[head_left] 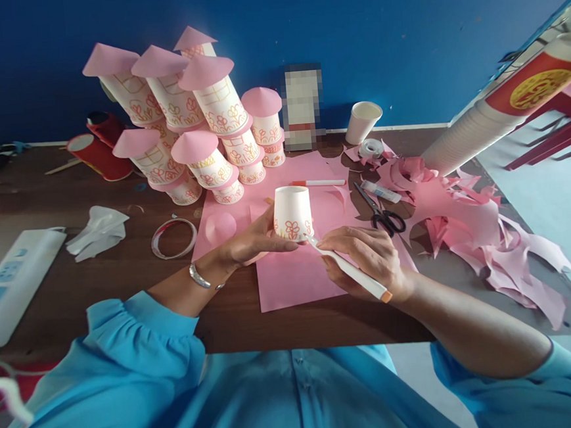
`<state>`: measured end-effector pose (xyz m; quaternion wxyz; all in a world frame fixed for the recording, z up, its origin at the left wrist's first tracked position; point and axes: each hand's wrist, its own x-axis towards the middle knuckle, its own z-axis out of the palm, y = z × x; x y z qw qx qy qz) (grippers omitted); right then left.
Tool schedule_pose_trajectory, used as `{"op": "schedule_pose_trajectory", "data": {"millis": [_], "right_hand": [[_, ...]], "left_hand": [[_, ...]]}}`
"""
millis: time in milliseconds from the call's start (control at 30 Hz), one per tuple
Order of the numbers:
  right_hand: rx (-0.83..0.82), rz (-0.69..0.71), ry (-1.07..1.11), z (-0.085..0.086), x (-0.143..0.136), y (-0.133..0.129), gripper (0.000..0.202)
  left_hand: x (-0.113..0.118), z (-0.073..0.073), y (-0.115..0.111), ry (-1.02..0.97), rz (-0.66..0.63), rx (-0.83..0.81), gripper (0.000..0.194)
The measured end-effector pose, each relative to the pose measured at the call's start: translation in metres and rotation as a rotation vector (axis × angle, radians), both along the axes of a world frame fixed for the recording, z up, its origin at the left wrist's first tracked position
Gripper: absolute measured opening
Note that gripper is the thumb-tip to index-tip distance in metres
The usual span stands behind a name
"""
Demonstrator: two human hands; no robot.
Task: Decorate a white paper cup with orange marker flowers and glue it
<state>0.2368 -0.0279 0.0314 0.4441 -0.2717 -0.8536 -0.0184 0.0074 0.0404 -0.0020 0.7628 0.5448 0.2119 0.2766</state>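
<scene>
A white paper cup (pixel 291 207) with red flowers drawn near its lower edge is held above pink paper. My left hand (pixel 254 239) grips the cup from the left and underneath, its fingers partly hidden behind it. In my right hand (pixel 368 253) is a white marker (pixel 358 275) with an orange end, its tip touching or very close to the cup's lower right side. Beneath both hands lie sheets of pink paper (pixel 286 286). Another white marker (pixel 319 183) with a red-orange cap lies just behind the cup.
Decorated cup towers (pixel 217 104) with pink cone roofs stand back left. Scissors (pixel 387 218), a glue tube (pixel 381 192), pink scraps (pixel 463 210) and a long cup stack (pixel 467 130) are right. Left are a tape ring (pixel 173 238), crumpled tissue (pixel 98 234) and a power strip (pixel 18 281).
</scene>
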Motion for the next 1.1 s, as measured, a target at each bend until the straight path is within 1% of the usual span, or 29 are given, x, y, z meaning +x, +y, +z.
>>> {"op": "schedule_pose_trajectory", "data": {"millis": [233,400,600,767,967,1100], "right_hand": [[-0.016,0.001,-0.023,0.0023,0.0000,0.0003,0.015],[-0.020,0.008,-0.028,0.0028,0.0001,0.0000,0.014],[-0.024,0.017,-0.028,0.0026,0.0000,0.0004,0.015],[-0.017,0.000,-0.028,0.0023,-0.0001,0.0005,0.015],[-0.006,-0.007,-0.022,0.0017,0.0004,0.0010,0.018],[-0.006,-0.015,-0.028,0.0027,0.0008,0.0007,0.019]], "left_hand": [[0.0024,0.0003,-0.0008,-0.034,0.006,-0.004,0.082],[0.0037,0.0031,-0.0013,-0.040,-0.008,0.002,0.070],[0.0038,0.0034,-0.0010,-0.037,-0.006,0.022,0.064],[0.0036,0.0022,-0.0011,-0.050,-0.006,-0.002,0.067],[0.0021,-0.0005,-0.0015,-0.039,-0.010,-0.040,0.085],[0.0011,-0.0010,-0.0019,-0.022,-0.019,-0.041,0.092]]}}
